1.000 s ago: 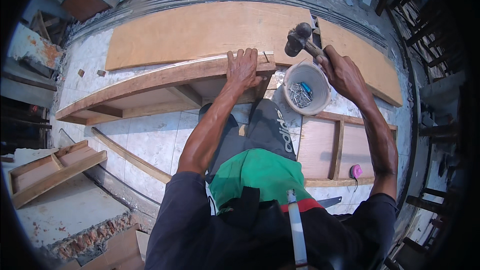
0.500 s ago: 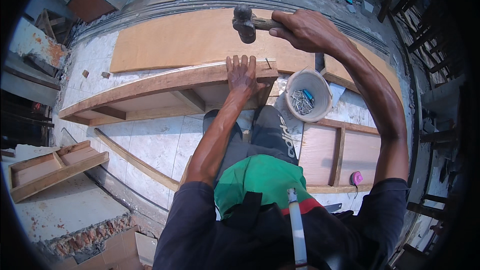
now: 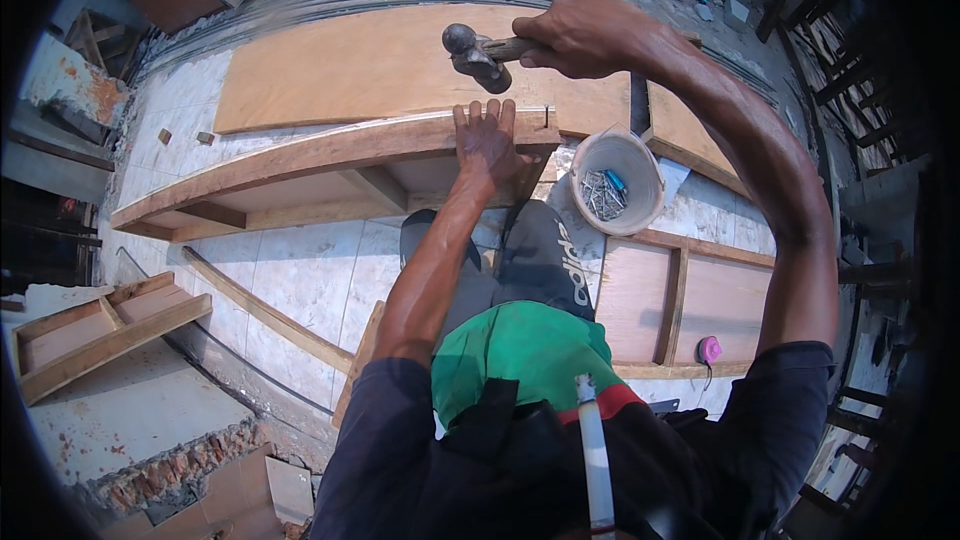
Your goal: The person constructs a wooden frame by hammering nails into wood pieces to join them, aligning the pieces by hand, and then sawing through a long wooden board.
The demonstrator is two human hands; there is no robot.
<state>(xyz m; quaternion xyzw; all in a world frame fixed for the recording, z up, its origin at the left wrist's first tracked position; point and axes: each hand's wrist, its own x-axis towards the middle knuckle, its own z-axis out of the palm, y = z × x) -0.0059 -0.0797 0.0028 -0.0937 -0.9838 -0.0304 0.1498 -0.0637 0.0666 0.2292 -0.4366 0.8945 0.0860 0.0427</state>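
— What do we have in our hands here?

— Our right hand [image 3: 590, 35] is closed tight around the wooden handle of a hammer [image 3: 480, 52], lifted above the work. The head is dark, worn metal, rounded at one end like a ball, and it points to our left. Only a short piece of the handle shows beyond our fist.

— And the other hand?

— Our left hand [image 3: 487, 140] lies open and flat, fingers spread, pressing down on the top edge of a wooden frame [image 3: 300, 155]. It grips nothing; it just rests on the wood.

— Where is the hammer against that frame?

— It hangs just above our left hand's fingertips, apart from the wood. A thin nail [image 3: 546, 117] stands upright on the frame's edge, just to the right of our fingers.

— How does the frame look?

— It is a long piece of reddish-brown timber with cross braces under it, lying on a pale tiled floor [image 3: 290, 270]. Behind it lies a broad plywood sheet [image 3: 370, 65].

— Anything else close by?

— A white bucket [image 3: 620, 180] with nails in it sits to the right of the frame. Nearer us on the right lie a second framed panel [image 3: 690, 305] and a small pink tape measure [image 3: 708, 349].
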